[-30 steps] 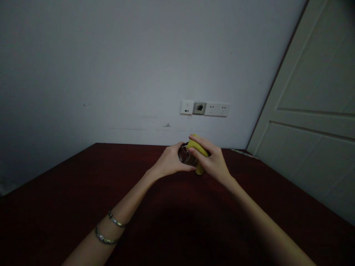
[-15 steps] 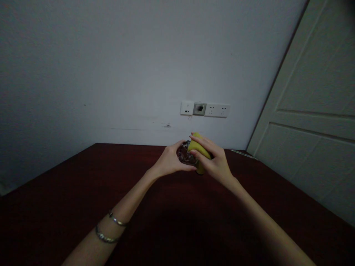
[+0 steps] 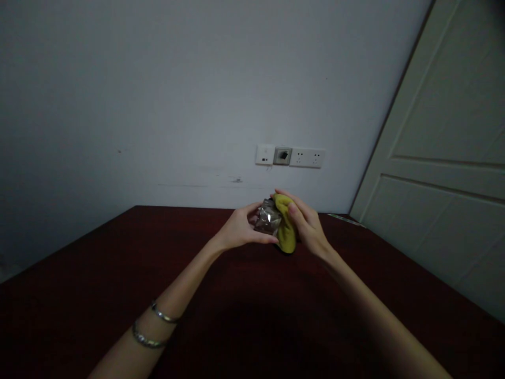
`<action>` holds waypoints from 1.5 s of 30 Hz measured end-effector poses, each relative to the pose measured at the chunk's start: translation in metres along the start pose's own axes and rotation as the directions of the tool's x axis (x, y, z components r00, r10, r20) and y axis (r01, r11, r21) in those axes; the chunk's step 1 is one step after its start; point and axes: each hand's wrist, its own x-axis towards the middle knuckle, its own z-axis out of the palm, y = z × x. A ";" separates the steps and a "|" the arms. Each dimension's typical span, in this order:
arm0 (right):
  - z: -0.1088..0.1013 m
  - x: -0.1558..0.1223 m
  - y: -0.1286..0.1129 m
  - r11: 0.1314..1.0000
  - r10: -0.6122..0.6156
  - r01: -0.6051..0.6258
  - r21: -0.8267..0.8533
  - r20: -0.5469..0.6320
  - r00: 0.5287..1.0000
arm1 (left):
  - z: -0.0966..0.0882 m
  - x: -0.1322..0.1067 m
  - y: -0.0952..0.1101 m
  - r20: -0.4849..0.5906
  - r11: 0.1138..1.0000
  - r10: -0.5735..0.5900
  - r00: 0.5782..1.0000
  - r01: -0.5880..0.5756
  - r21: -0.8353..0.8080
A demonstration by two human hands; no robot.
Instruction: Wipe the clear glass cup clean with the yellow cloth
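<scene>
Between thumb and fingers, my left hand (image 3: 243,227) grips a clear, faceted glass object (image 3: 268,218) that looks like a small glass or ashtray; its exact kind is hard to make out. My right hand (image 3: 309,223) is closed on a yellow-green cloth (image 3: 287,231), pressed against the right side of the glass object. The cloth's lower end hangs down beside it. Both hands are held above the far part of the dark red table (image 3: 197,273). Two silver bracelets (image 3: 149,337) circle my left forearm.
Behind the table rises a pale wall (image 3: 177,105) with a row of sockets and switch plates (image 3: 307,157). A white panelled door (image 3: 442,173) stands at the right. A thin flat strip (image 3: 347,220) lies near the table's far right corner.
The glass object has turned so that its faceted side shows. My right hand has shifted with the cloth from over its top to its right side, and the cloth hangs looser.
</scene>
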 end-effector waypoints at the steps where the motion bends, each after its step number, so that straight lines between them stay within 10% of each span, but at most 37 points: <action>1: -0.004 0.000 0.000 0.999 -0.030 0.031 -0.014 0.066 0.997 | -0.001 0.001 0.000 0.006 0.999 -0.018 1.000 0.018 -0.028; 10: -0.008 -0.003 -0.004 0.890 -0.191 0.278 -0.362 0.259 0.947 | -0.004 0.003 -0.001 0.047 0.968 -0.221 0.974 0.225 -0.107; 18: 0.001 -0.002 0.010 0.981 -0.053 0.080 -0.179 0.152 0.987 | -0.002 0.004 0.003 0.049 0.946 -0.320 0.946 0.322 -0.048; 23: 0.003 0.000 0.014 0.999 0.045 -0.045 0.018 0.028 0.999 | -0.013 0.002 -0.010 0.122 0.971 -0.237 0.964 0.231 0.064; 29: 0.011 0.004 0.014 0.950 0.254 -0.245 0.195 -0.019 0.967 | -0.015 0.001 -0.019 -0.114 0.961 -0.090 0.989 0.116 0.250; 33: 0.015 0.003 0.007 0.931 0.309 -0.308 0.194 0.026 0.951 | -0.010 0.001 -0.013 -0.065 0.955 0.039 0.997 -0.018 0.297; 38: 0.012 0.005 -0.002 0.950 0.276 -0.286 0.125 0.089 0.957 | -0.009 0.002 -0.010 -0.092 0.900 0.148 0.985 -0.095 0.426; 45: 0.021 -0.002 -0.010 0.996 0.056 -0.063 -0.059 -0.108 0.993 | -0.002 -0.001 -0.009 -0.151 0.896 0.065 0.986 0.009 0.444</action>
